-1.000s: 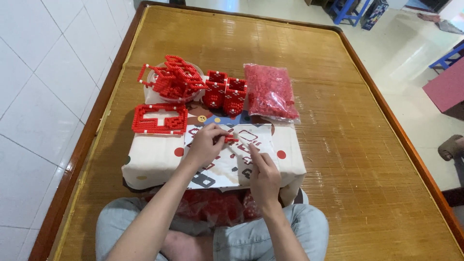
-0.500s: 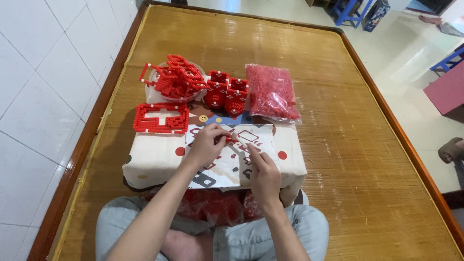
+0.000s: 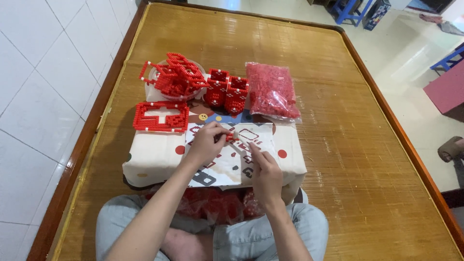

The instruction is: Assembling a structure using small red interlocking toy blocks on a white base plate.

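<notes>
1. Red bead piece (image 3: pixel 230 137): small, pinched at the fingertips of the left hand (image 3: pixel 207 143), held just above the printed pattern sheet (image 3: pixel 227 159), near the sheet's top edge.
2. Left hand: fingers curled tight around the piece, thumb and forefinger closed on it; forearm comes in from lower left.
3. Right hand (image 3: pixel 265 170): forefinger stretched toward the piece, tip just beside it or touching it, cannot tell which. Other fingers loosely curled; cannot tell whether anything is held inside them.
4. Pattern sheet: white paper with red and dark shapes, lying on a cream cloth-covered box (image 3: pixel 150 157) with coloured dots, which stands in front of the person's crossed legs.
5. Flat red frame (image 3: pixel 161 116): beaded rectangle with white corner beads, lying on the box's left part, well left of the hands.
6. Pile of red frames (image 3: pixel 174 76): several beaded panels heaped on a round white dish, behind the flat frame.
7. Two small red beaded cubes (image 3: pixel 226 91): upright, side by side, touching, at the box's far edge, just beyond the sheet.
8. Clear bag of red beads (image 3: pixel 271 90): full, lying flat just right of the cubes.
9. More red beads in a bag (image 3: pixel 217 205) in the person's lap, partly hidden by the box and arms.
10. All of it sits on a woven bamboo mat (image 3: pixel 338 145) with a dark wooden frame; white tile floor at left.
</notes>
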